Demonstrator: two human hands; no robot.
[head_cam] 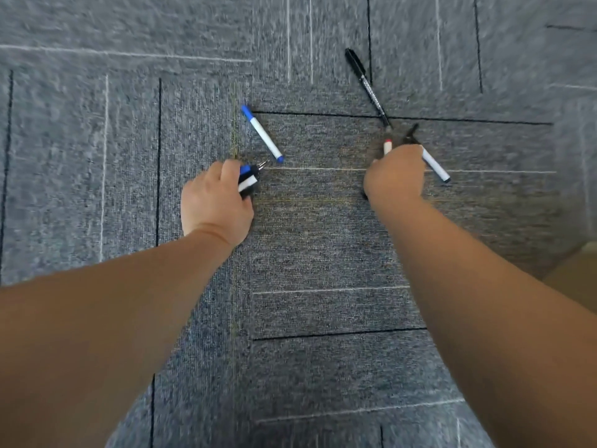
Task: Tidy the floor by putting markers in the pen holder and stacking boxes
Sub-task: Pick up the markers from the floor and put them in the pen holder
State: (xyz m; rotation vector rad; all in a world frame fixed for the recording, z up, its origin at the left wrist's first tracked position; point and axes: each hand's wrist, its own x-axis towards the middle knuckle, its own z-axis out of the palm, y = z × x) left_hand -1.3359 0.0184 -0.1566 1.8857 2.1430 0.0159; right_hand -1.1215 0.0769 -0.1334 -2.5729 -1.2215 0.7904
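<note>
Both hands are gathering markers in bunches off the grey carpet tiles (pixel 323 237), probably to save trips to the pen holder, which isn't in view. Left hand (pixel 214 202) is fisted around a small bundle, blue and white ends (pixel 248 177) poking out past the knuckles; right hand (pixel 395 179) is curled shut over several more, with a red-tipped end (pixel 387 146) and a white barrel (pixel 434 166) sticking out. Two lie loose: blue-capped marker (pixel 263 134) just beyond the left fist, black marker (pixel 368 88) beyond the right one. No boxes identifiable.
</note>
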